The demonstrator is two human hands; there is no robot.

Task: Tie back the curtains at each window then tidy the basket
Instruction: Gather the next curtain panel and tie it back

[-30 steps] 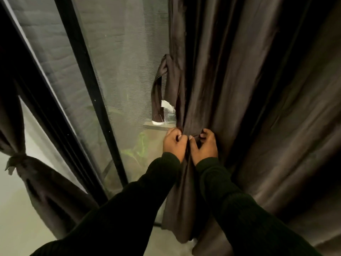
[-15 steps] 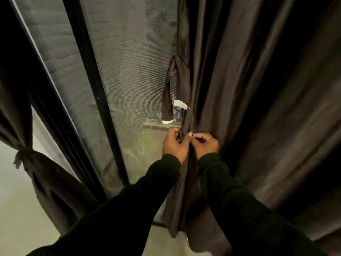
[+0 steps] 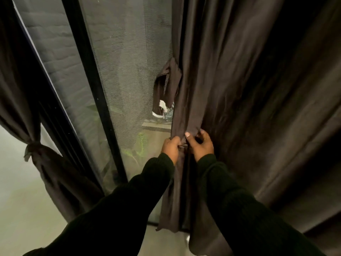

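Hands at the window: my left hand [image 3: 170, 146] and right hand [image 3: 200, 145], fingers pinched on the dark curtain [image 3: 230, 89] at centre frame, gather its edge while the tie-back strap [image 3: 167, 85] hangs at twelve o'clock, likely my next reach.

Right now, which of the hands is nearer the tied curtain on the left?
Left. The left hand grips the right curtain edge, on the side toward the tied curtain; the right hand sits just beyond it, farther away.
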